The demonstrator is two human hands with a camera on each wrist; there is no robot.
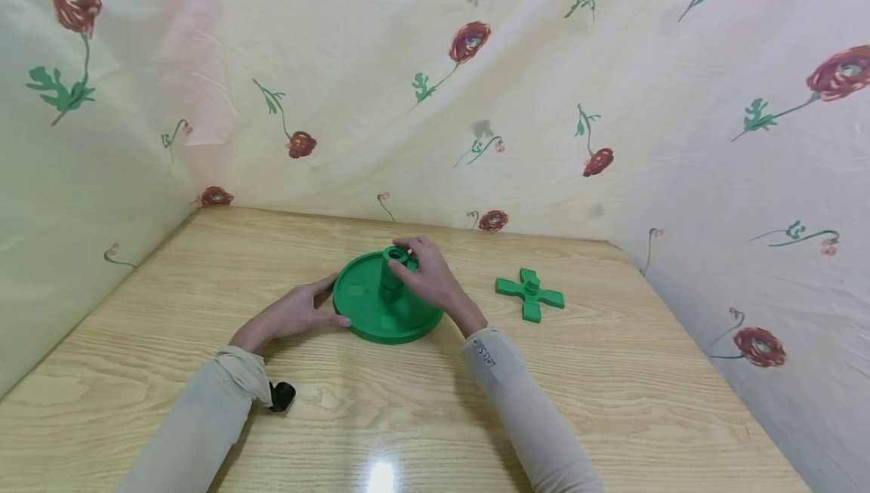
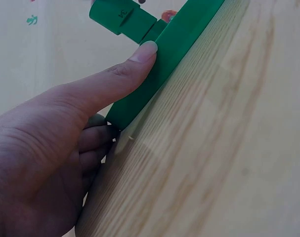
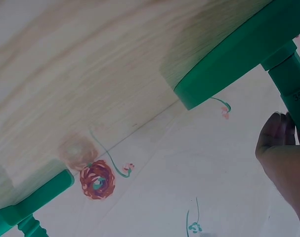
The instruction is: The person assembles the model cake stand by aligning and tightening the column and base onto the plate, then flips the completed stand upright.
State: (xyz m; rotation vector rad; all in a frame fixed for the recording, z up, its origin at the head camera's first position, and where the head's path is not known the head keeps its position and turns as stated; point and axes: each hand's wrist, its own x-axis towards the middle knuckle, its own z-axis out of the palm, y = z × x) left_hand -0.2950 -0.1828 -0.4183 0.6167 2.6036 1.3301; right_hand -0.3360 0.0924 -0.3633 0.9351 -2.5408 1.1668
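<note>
A green round tray-like base (image 1: 363, 313) lies flat on the wooden table, with an upright green post (image 1: 390, 280) at its middle. The post's top has a round hole, and the number 34 shows on its side in the left wrist view. My left hand (image 1: 295, 313) holds the base's left rim, its thumb (image 2: 145, 52) against the near side and its fingers round the far side. At the post's upper part, my right hand (image 1: 435, 278) grips it between thumb and fingers. Some right fingertips are hidden behind the post in the right wrist view.
To the right of the base lies a green cross-shaped piece (image 1: 531, 295) with a stub standing at its centre. A flowered cloth (image 1: 381, 138) hangs behind and beside the table (image 1: 381, 417). Something black (image 1: 282, 396) sits at the left sleeve's cuff.
</note>
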